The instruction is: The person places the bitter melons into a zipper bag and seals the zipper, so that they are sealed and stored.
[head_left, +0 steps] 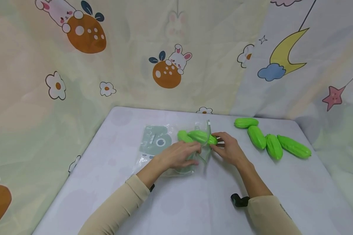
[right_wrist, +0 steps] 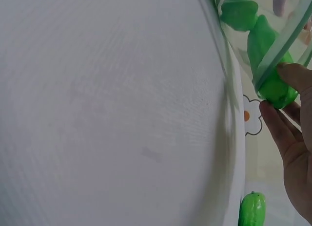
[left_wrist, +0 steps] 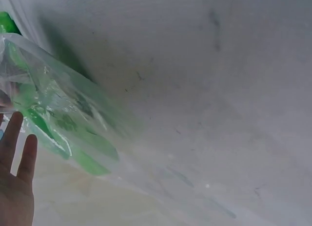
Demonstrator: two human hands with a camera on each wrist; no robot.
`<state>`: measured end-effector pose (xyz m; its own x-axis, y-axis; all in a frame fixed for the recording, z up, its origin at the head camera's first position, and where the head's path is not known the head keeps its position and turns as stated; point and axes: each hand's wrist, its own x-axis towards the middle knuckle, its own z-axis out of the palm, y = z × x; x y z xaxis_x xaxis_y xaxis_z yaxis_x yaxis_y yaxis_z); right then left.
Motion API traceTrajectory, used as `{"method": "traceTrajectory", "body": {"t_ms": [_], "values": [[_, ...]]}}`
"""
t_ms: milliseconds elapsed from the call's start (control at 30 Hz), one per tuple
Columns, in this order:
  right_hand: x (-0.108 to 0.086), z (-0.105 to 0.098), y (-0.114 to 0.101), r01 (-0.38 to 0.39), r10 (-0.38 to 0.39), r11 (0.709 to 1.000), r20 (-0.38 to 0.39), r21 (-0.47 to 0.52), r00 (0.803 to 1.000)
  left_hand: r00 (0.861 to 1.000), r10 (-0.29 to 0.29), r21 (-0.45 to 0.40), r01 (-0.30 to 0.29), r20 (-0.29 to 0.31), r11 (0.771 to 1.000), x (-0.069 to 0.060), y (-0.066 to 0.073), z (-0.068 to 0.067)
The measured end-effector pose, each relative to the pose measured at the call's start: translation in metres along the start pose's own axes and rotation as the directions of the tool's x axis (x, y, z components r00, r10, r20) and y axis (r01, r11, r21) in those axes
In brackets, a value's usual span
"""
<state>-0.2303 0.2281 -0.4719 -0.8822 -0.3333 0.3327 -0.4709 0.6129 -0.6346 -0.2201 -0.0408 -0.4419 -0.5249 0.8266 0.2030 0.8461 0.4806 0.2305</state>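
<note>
The bagging looks partly done: one green vegetable (head_left: 183, 136) lies inside the clear bag (head_left: 156, 140), and a second green vegetable (head_left: 198, 135) is mostly through its mouth, pinched near its end by the right hand (head_left: 230, 148). Four loose vegetables (head_left: 256, 137) remain on the desk (head_left: 179, 209). The left hand (head_left: 177, 155) is at the opening; whether it pinches plastic, I cannot tell.

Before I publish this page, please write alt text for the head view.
A person's right-hand grip holds a green vegetable partly inside a clear printed bag, with the left-hand grip at its mouth. Another vegetable lies in the bag; four more rest to the right on a pale table.
</note>
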Motion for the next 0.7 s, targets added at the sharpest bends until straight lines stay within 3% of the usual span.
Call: {"method": "traceTrajectory", "body": {"t_ms": [233,700], "values": [[0.0019,0.0032,0.0017,-0.006,0.006,0.999,0.002,0.043,1.000,1.000,-0.027,-0.028,0.027,0.016,0.999,0.0022,-0.0002,-0.0024],[0.0037,0.0074,0.0009,-0.008,0.008,1.000,-0.001,0.022,1.000,1.000,-0.004,-0.011,0.005,0.017,1.000,0.0036,0.0018,-0.0024]]}}
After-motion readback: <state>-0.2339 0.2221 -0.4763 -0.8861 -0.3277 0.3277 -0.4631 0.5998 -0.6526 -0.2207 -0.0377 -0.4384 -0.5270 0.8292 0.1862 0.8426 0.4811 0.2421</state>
